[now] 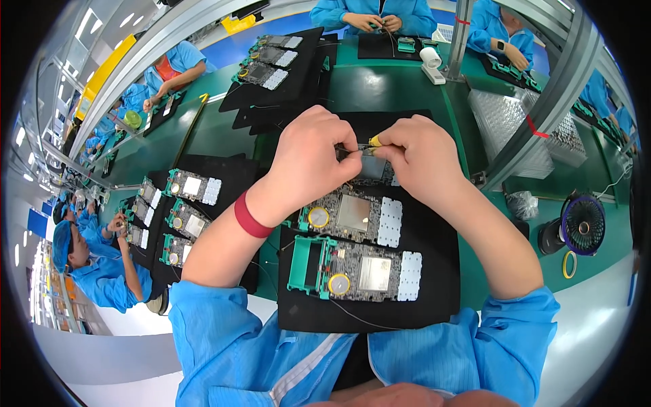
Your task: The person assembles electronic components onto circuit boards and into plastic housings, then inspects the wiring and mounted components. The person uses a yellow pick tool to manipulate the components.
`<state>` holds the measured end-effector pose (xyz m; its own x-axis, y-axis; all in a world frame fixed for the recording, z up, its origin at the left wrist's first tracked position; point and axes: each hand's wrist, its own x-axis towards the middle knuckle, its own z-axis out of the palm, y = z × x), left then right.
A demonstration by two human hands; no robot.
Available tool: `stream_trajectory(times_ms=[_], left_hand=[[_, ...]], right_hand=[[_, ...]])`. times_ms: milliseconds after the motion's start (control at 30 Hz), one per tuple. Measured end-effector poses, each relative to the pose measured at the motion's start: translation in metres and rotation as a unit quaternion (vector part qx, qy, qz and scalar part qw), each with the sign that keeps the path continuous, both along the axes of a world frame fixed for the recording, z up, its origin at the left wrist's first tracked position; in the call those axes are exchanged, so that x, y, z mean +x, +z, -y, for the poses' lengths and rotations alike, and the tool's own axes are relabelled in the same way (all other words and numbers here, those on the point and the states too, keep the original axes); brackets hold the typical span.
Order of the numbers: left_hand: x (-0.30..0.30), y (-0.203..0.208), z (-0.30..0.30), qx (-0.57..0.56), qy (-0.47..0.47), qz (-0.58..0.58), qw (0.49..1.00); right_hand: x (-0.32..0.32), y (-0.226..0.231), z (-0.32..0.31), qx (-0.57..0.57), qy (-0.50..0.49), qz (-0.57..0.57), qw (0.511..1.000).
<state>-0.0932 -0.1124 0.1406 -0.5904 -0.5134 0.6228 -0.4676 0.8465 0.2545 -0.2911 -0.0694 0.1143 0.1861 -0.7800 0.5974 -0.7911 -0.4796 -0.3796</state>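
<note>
1. Blue coat (224, 342) of mine is nearest; beyond it, the near board (376, 273) lies flat on the black mat (434, 295), with a green frame (306, 263) at its left end.
2. My left hand (315, 152) has thumb and forefinger pinched on a thin piece (352, 148), between my hands, above the far board (373, 169).
3. My right hand (424, 152) keeps thumb and forefinger close by its other end, next to a yellow bit (374, 141); whether they are clamped, I cannot tell.
4. I judge the piece light and fragile, so it wants a gentle hold with fingertips, at its ends.
5. Each board seems light but stiff; I would take it by the edges, because the metal covers look smooth and maybe slippery.
6. One thin wire (352, 315) beside the near board looks soft and easy to catch.
</note>
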Motion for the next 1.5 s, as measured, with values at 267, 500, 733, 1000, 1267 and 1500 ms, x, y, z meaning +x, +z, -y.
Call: stream_trajectory(times_ms=[267, 500, 733, 1000, 1267, 1500], left_hand=[[0.047, 0.026, -0.013, 0.005, -0.028, 0.023, 0.999], [0.039, 0.031, -0.036, 0.167, -0.001, 0.092, 0.982], [0.032, 0.045, -0.041, 0.178, -0.037, 0.081, 0.98], [0.025, 0.008, -0.044, 0.087, -0.065, 0.053, 0.993], [0.018, 0.009, -0.063, 0.075, -0.008, 0.015, 0.997], [0.018, 0.009, -0.066, 0.069, 0.016, 0.022, 0.997]], right_hand=[[-0.029, 0.014, -0.003, 0.026, -0.017, 0.059, 0.998], [-0.006, -0.016, -0.077, 0.191, 0.062, 0.004, 0.98], [-0.011, 0.001, -0.051, 0.189, 0.003, 0.047, 0.981], [-0.009, -0.008, -0.051, 0.18, 0.009, 0.065, 0.982], [-0.008, -0.006, -0.06, 0.113, 0.008, 0.035, 0.993], [-0.01, -0.004, -0.061, 0.042, 0.044, 0.023, 0.998]])
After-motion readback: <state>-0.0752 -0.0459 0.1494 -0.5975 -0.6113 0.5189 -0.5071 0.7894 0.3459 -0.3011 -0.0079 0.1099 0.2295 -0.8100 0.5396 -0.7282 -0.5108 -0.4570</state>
